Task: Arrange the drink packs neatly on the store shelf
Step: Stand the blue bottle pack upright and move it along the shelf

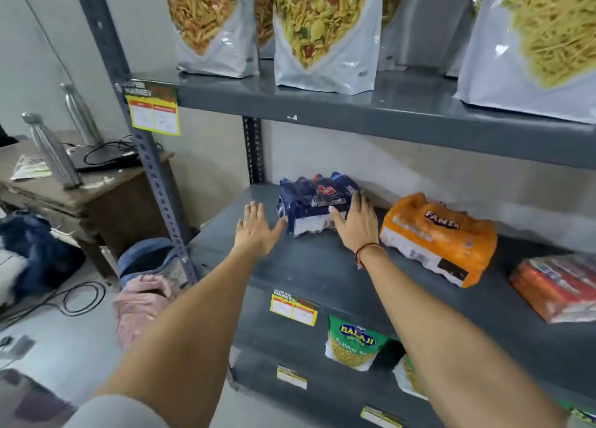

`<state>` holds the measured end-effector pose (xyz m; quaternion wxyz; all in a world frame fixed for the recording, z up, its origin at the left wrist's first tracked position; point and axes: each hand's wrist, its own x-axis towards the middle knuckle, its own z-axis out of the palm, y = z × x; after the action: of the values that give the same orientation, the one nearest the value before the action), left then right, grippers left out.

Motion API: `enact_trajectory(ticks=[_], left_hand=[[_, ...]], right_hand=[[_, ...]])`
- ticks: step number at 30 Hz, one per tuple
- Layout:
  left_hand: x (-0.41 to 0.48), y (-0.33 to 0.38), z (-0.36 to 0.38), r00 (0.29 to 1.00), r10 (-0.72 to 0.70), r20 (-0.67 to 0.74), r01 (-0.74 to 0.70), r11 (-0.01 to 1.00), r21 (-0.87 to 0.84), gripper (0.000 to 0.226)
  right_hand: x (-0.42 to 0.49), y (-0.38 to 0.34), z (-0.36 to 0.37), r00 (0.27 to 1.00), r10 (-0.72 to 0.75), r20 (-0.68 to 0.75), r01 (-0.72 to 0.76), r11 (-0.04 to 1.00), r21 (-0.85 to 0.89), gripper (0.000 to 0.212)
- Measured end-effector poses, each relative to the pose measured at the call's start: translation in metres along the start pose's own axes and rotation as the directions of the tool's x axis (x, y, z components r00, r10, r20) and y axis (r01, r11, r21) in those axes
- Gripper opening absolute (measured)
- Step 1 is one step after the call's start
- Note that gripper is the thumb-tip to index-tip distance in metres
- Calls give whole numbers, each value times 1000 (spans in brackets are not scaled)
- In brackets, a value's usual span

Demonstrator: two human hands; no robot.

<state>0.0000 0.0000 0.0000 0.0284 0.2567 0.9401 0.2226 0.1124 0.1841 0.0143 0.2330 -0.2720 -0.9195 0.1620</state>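
Grey shelf (322, 266), blue pack (314, 206) at back.
I see my left hand (254, 230) open beside it, my right hand (356, 222) flat against it.

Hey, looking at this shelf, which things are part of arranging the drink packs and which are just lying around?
Part of the job:
blue drink pack
orange Fanta pack
red pack
middle shelf
left hand
right hand

Just lying about:
snack pouches
Balaji bag
steel bottles
backpack
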Motion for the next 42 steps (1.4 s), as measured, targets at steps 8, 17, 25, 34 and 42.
enact_trajectory(ticks=[8, 17, 25, 34, 42], left_hand=[[82, 60, 26, 933, -289, 216, 361, 760, -541, 94], [104, 43, 62, 940, -298, 165, 299, 486, -821, 48], [80, 16, 67, 1000, 29, 1, -15, 571, -821, 51], [70, -15, 73, 999, 31, -9, -31, 875, -483, 61], [-27, 58, 110, 971, 87, -221, -206, 771, -602, 64]], right_hand=[[90, 33, 11, 913, 347, 217, -402, 857, 323, 83], [99, 59, 51, 844, 495, 206, -526, 691, 496, 65], [39, 67, 61, 895, 436, 96, -353, 560, 749, 49], [-11, 79, 57, 938, 328, 110, -331, 758, 562, 58], [16, 67, 19, 923, 356, 147, -300, 426, 853, 51]])
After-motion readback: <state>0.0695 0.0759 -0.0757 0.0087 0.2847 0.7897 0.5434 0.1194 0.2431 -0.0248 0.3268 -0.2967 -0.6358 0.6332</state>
